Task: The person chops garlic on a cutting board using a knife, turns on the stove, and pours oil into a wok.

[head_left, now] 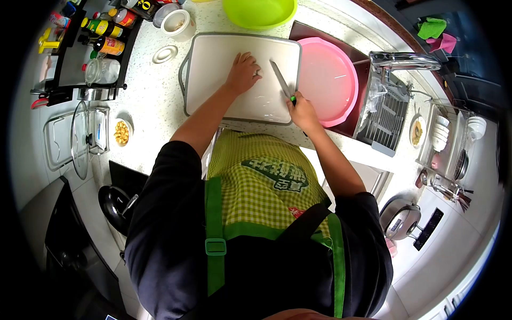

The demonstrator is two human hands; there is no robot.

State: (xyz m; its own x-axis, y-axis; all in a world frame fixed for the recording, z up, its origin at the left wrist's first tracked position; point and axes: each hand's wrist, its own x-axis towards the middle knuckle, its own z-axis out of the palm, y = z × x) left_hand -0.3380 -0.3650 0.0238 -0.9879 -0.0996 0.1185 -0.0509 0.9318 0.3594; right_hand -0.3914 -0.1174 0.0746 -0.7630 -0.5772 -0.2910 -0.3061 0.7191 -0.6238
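Observation:
A knife [280,77] with a black and green handle is in my right hand [303,112], fingers wrapped round the handle. Its blade points away and to the left over the right part of a white cutting board [213,53] with a grey rim. My left hand [244,73] rests on the board, left of the blade, with its fingers curled. Between thumb and fingertips shows a small pale piece [257,71], too small to name. The blade is apart from the left hand.
Right of the board, a pink basin [328,80] stands in the sink under a faucet [402,61]. A green bowl [260,12] and a white tub [178,25] stand beyond. At left are a round lid [165,54], a bowl of yellowish pieces [122,133] and a bottle rack [72,48].

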